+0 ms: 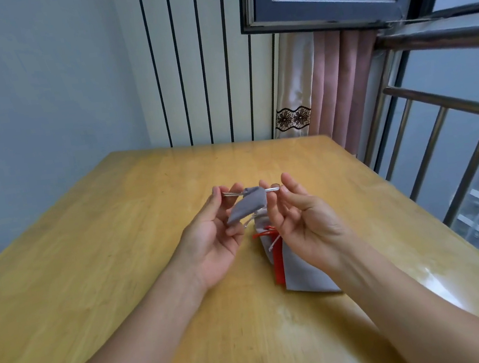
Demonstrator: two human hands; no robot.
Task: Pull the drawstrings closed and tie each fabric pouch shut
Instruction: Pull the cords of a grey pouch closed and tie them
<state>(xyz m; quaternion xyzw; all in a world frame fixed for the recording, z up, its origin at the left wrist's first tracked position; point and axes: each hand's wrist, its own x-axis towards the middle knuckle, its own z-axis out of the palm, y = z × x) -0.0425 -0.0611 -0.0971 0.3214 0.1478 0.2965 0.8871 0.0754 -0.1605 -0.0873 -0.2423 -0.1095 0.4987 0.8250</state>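
You are holding a small grey pouch (246, 205) up in the air, above the bench (95, 265). Your left hand (215, 237) pinches the string on one side of its top. Your right hand (296, 219) pinches the white string (272, 189) on the other side. The other fingers on both hands are loose and hold nothing. The top of the pouch looks bunched up, so I think it is nearly pulled shut.

Here is what could go wrong. The strings are thin and smooth, so one could slip out of your pinch if you pull hard. If you pull one side more than the other, the top may bunch up crooked. When you let go to make the knot, the top may open again.

More pouches wait on the bench below your hands, a big grey pouch (304, 271) and a red pouch (278, 265). Their loose strings lie close, so yours could tangle with them.
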